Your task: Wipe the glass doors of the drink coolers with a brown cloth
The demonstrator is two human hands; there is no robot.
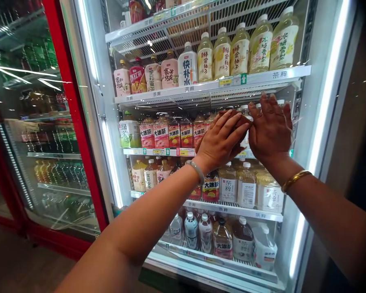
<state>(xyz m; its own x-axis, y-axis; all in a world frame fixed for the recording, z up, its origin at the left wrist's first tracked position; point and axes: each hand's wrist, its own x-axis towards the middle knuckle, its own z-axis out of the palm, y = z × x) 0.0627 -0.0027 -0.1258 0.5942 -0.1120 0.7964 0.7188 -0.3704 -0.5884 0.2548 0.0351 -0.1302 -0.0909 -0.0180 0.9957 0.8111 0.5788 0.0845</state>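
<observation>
My left hand (222, 138), with a pale bangle at its wrist, reaches up in front of a lit drinks cooler. Its fingers are stretched out flat toward the upper right, apparently against the glass door. A reddish-brown patch (243, 119) shows beneath them; whether it is a cloth or a reflection I cannot tell. Just beside it, my right hand (270, 132), wearing a gold bangle, is raised with fingers spread and palm turned to the glass. Behind both hands stand bottles on the middle shelf, partly hidden, with red-labelled tea bottles (186, 133) to the left.
Yellowish bottles (222, 55) line the shelf above. Lower shelves hold clear bottles (246, 187) and dark tea bottles (222, 240). A bright light strip (320, 122) runs up the cooler's right side. At left is a red-framed cooler door (76, 122) with more bottles behind it.
</observation>
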